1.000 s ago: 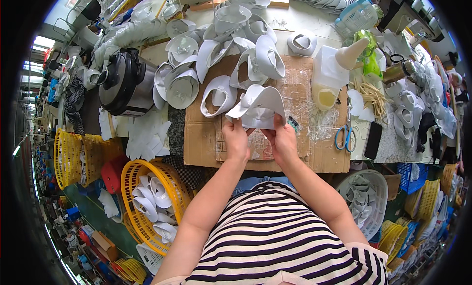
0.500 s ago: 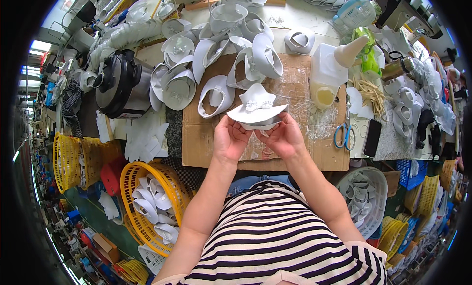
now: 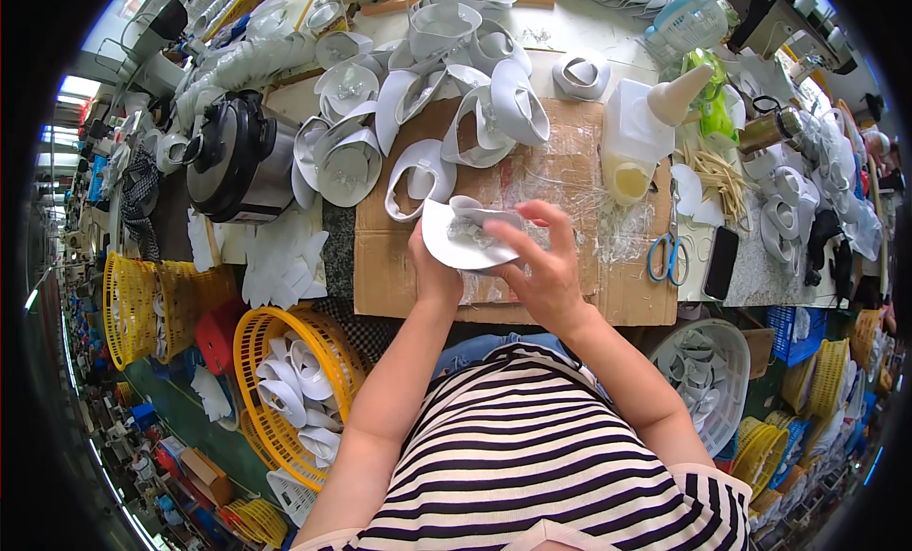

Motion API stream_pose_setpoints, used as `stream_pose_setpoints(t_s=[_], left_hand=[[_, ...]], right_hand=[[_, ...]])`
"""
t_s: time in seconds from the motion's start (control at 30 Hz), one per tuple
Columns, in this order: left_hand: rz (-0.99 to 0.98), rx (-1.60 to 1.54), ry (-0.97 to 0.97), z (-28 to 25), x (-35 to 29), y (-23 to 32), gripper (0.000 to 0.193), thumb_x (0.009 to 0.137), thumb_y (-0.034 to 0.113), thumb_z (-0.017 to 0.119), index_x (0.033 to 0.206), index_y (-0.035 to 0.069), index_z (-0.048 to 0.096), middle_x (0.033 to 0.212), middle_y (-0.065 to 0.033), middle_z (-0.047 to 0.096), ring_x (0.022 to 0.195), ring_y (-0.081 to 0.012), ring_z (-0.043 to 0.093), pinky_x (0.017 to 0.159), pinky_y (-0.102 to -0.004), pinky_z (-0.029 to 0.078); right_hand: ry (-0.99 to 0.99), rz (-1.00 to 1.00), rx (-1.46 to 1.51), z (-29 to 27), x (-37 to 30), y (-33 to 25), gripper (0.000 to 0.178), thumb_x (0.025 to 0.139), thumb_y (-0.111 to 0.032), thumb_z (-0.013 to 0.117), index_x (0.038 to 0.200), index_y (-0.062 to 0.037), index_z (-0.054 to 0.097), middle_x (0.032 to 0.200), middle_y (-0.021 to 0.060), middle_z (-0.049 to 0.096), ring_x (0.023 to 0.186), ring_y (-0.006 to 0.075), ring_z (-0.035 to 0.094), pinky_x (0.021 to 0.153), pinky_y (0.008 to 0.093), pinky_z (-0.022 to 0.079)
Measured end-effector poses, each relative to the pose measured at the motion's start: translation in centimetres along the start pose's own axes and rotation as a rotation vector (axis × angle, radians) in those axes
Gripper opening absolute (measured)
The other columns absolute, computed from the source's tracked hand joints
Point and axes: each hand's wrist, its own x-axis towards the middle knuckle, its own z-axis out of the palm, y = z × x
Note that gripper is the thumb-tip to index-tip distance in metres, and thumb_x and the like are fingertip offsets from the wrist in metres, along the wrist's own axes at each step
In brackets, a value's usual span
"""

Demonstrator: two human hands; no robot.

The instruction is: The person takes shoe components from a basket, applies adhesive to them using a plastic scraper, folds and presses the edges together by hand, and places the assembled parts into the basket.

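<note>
My left hand (image 3: pixel 439 274) is closed on the left side of a white curved piece that looks like a shoe upper (image 3: pixel 446 245), tilted above the cardboard. Clear, glittery decorations sit in its hollow. My right hand (image 3: pixel 556 274) is at the piece's right edge, its fingers apart and a little blurred. One fingertip reaches over the decorations, and the thumb is by the lower rim; whether they press on it I cannot tell. Just beyond lies another white upper (image 3: pixel 399 198) with an open loop. Behind it several more uppers (image 3: pixel 347 171) are heaped, some with clear decorations.
A worn cardboard sheet (image 3: pixel 627 299) covers the table's front. On the right are a translucent glue bottle (image 3: pixel 638 133), blue-handled scissors (image 3: pixel 668 259), a phone (image 3: pixel 721 263) and wooden sticks (image 3: pixel 712 180). A pressure cooker (image 3: pixel 237 161) stands left. Baskets, one yellow (image 3: pixel 249 361), one white (image 3: pixel 731 399), hold uppers below.
The upper has turned and tipped leftward, showing its hollow. My right hand has let go of its edge and lifted its fingers over it; my left hand still holds it.
</note>
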Motion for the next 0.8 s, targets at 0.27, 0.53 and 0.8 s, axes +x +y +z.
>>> stream_pose_setpoints(t_s=[0.27,0.53,0.8], left_hand=[[-0.228,-0.148,-0.229,-0.4,-0.3,1.1,0.027,0.091,0.021,0.055,0.104,-0.001,0.061,0.097,-0.0078,0.067,0.085,-0.0166,0.064,0.08,-0.0301,0.051],[-0.364,-0.04,-0.489,1.0,-2.5,3.3,0.052,0.092,0.044,0.055,0.123,0.001,0.053,0.114,-0.0125,0.062,0.104,-0.019,0.06,0.091,-0.0364,0.048],[-0.303,0.211,-0.463,0.1,-4.9,2.9,0.056,0.092,0.032,0.059,0.134,0.003,0.034,0.121,-0.0084,0.055,0.113,-0.0194,0.055,0.095,-0.0466,0.048]], right_hand=[[0.154,1.135,1.278,0.7,-1.3,6.4,0.027,0.096,-0.025,0.054,0.112,-0.0045,0.061,0.114,0.008,0.062,0.1,0.0178,0.059,0.091,0.0378,0.046],[0.354,1.145,1.834,0.3,-1.2,3.7,0.031,0.097,-0.024,0.05,0.12,-0.0033,0.053,0.117,0.01,0.061,0.108,0.0212,0.057,0.097,0.0366,0.045],[0.631,0.757,1.259,-0.3,-1.0,3.1,0.02,0.097,-0.026,0.052,0.1,-0.0056,0.055,0.096,0.0044,0.063,0.088,0.0112,0.058,0.083,0.0278,0.047]])
